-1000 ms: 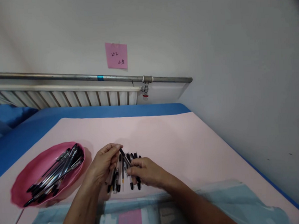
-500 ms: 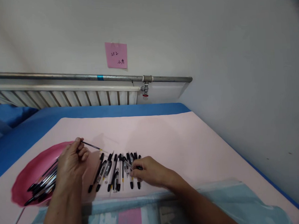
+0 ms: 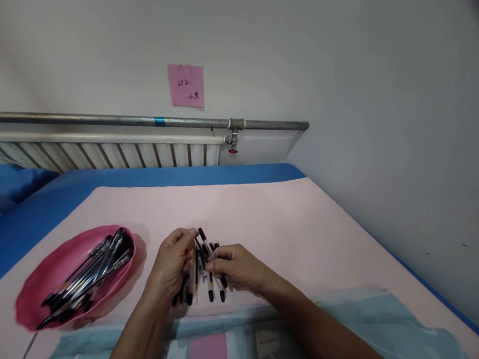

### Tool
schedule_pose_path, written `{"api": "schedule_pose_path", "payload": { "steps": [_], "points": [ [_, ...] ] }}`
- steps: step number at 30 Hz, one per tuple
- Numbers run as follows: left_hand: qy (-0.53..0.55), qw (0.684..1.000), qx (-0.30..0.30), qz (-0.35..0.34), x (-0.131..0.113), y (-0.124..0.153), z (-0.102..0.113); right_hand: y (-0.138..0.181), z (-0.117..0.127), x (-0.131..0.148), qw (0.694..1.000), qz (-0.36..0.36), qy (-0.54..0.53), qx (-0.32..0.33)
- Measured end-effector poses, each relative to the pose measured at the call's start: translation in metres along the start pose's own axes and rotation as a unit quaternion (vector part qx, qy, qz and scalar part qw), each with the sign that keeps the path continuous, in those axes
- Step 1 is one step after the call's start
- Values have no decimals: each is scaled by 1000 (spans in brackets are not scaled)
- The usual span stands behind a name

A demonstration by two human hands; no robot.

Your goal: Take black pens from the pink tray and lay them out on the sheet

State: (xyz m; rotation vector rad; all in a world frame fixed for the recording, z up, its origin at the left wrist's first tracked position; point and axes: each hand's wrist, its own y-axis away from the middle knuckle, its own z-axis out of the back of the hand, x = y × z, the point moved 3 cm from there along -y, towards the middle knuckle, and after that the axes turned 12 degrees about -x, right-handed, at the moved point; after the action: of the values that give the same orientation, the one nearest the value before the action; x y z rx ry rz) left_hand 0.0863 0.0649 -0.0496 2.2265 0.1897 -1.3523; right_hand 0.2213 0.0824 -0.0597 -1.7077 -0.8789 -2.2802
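Note:
My left hand [image 3: 172, 260] is closed in a pinch above the row of pens, its fingertips on a thin dark pen refill [image 3: 198, 243] that is mostly hidden. Close beside it, my right hand [image 3: 238, 268] grips a clear pen barrel with a black end [image 3: 203, 237], tilted with that end up and away from me. Whether refill and barrel touch, I cannot tell. Below both hands lie several pen parts with black ends [image 3: 211, 294], side by side on the pink surface. The left hand and forearm cover the left part of this row.
To the left, a pink oval basin [image 3: 32, 284] holds a heap of pens [image 3: 94, 270]. A light blue patterned cloth [image 3: 351, 313] lies along the near edge. Behind the pink tabletop [image 3: 290, 225] run a radiator [image 3: 129, 156] and a metal pipe [image 3: 272, 125].
My left hand has moved right from beside the basin to the right hand, carrying the refill. The right hand stays nearly in place; the barrel in it now points up and away.

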Motion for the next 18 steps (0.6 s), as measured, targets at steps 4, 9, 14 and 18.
{"api": "schedule_pose_path", "payload": {
  "steps": [4, 9, 14, 18],
  "points": [
    [-5, 1000, -6, 4, -4, -2, 5, 0, 5, 5, 999, 14, 18, -28],
    [-21, 1000, -8, 10, -6, -5, 11, -2, 40, 13, 930, 87, 315, -167],
    [-36, 999, -3, 12, -6, -4, 11, -1, 65, 6, 844, 52, 506, -169],
    [-58, 998, 4, 11, -6, -2, 10, 0, 66, -1, 833, 42, 534, -139]
  ]
}}
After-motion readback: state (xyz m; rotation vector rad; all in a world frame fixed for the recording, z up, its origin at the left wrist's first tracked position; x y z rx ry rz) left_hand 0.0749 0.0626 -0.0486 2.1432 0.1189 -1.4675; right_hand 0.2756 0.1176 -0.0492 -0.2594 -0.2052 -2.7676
